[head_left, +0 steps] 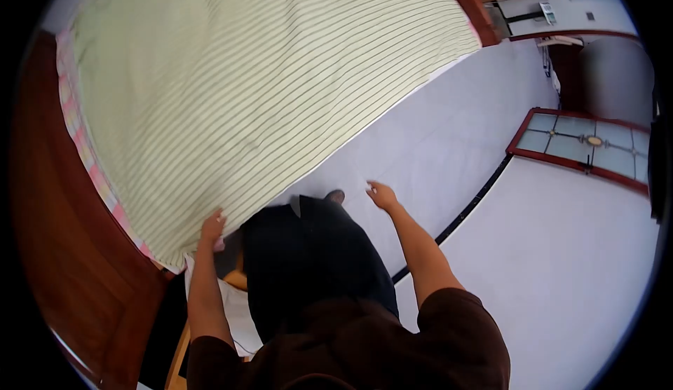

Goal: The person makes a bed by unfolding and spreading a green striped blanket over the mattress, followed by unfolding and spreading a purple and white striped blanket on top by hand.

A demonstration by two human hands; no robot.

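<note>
A pale green sheet with dark stripes (280, 89) covers the bed, and a pink checked layer (87, 155) shows along its left side. My left hand (213, 226) is at the sheet's near edge, close to the lower left corner, with its fingers bent around something pink and too small to make out. Over the floor to the right of the bed is my right hand (381, 195), away from the sheet. Its fingers are partly spread and nothing shows between them.
A wooden headboard (77, 264) stands at the left, and a wooden bed end (477, 8) at the upper right. The pale floor (449, 124) runs beside the bed to a dark baseboard (473, 204). A red-framed glass door (585, 141) is at the right.
</note>
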